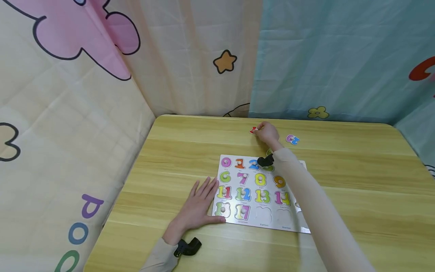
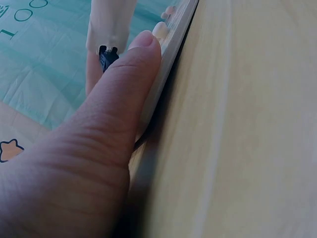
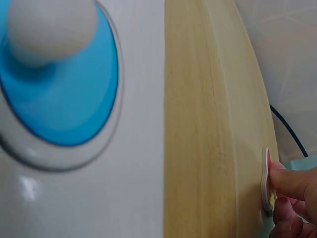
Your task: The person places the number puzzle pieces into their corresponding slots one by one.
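Note:
A white number puzzle board (image 1: 253, 218) lies on the table, filled with colourful number pieces that have pale round knobs. My left hand (image 1: 198, 207) rests at its lower left corner with the fingers spread along the left side and the thumb (image 2: 131, 64) on the near edge. Beyond the board, my right hand (image 1: 267, 133) pinches a red number piece (image 1: 253, 130) between thumb and fingers. In the right wrist view this puzzle piece (image 3: 266, 183) stands on edge at the fingertips; its full number is hidden. The slots marked eighteen and nineteen show bare recesses.
On the table (image 1: 176, 151), a pink and blue number piece (image 1: 292, 139) lies right of my right hand. A greenish piece (image 1: 269, 152) is partly covered by my right wrist. My right forearm hides the board's right side. Printed curtains (image 1: 204, 87) hang behind the table.

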The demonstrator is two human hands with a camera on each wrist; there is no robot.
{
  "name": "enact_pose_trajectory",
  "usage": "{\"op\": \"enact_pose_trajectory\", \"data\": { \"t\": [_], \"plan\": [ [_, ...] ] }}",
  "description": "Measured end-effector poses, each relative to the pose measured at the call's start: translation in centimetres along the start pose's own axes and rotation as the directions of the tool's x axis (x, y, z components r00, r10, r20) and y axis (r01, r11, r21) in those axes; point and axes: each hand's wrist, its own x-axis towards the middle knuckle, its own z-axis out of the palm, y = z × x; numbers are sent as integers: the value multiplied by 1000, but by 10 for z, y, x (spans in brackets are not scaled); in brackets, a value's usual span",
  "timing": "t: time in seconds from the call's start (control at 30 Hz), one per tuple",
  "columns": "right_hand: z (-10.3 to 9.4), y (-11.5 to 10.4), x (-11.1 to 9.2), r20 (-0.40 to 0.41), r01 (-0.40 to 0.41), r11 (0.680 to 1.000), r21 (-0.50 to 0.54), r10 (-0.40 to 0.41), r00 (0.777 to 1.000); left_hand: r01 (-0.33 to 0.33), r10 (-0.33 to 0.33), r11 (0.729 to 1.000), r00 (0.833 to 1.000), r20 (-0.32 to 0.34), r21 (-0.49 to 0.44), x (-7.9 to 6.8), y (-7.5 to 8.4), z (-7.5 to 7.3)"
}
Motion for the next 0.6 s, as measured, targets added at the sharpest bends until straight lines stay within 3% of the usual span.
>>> {"op": "enact_pose_trajectory", "data": {
  "t": [0.17, 0.3, 0.4, 0.5, 0.6],
  "plan": [
    [-4, 6, -3, 13, 29, 993, 112, -31, 999, -1, 1, 1000, 1000, 7, -4, 0, 0, 1],
    [-14, 13, -13, 53, 66, 958, 280, -84, 995, 5, -5, 1000, 1000, 20, -2, 0, -1, 1],
    [-23, 18, -29, 104, 87, 944, 318, -126, 987, 9, -9, 1000, 1000, 24, -5, 0, -1, 2],
    [-35, 21, -54, 172, 128, 941, 312, -189, 967, 10, -10, 1000, 1000, 25, -8, 0, -1, 2],
    [-46, 27, -86, 239, 210, 933, 291, -284, 929, 5, -5, 1000, 1000, 17, -8, 1, -1, 1]
  ]
}}
